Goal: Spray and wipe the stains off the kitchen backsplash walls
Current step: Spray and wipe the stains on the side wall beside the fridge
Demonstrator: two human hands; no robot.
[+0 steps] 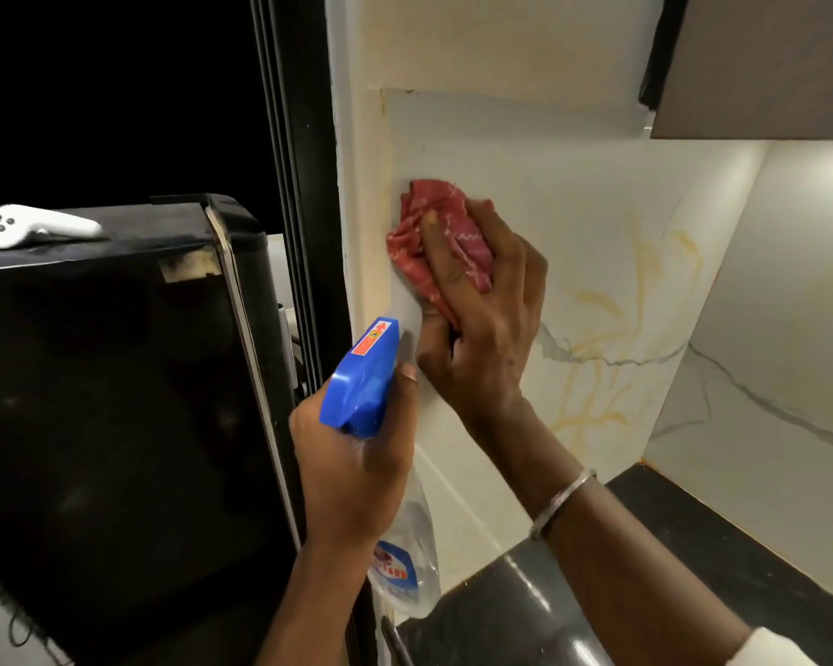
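blue-capped spray bottle (364,377), label unreadable, in left hand (352,468).

Right hand (482,319) pressing (fingers (434,242) spread), left hand (357,463) gripping

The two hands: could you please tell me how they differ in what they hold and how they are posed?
The right hand presses a red cloth flat against the backsplash, fingers spread; the left hand is closed round the neck of a spray bottle, off the wall. The right hand is higher; the left sits lower, near the black fridge. The right wrist bears a bangle; the left is bare. Both are bare-handed.
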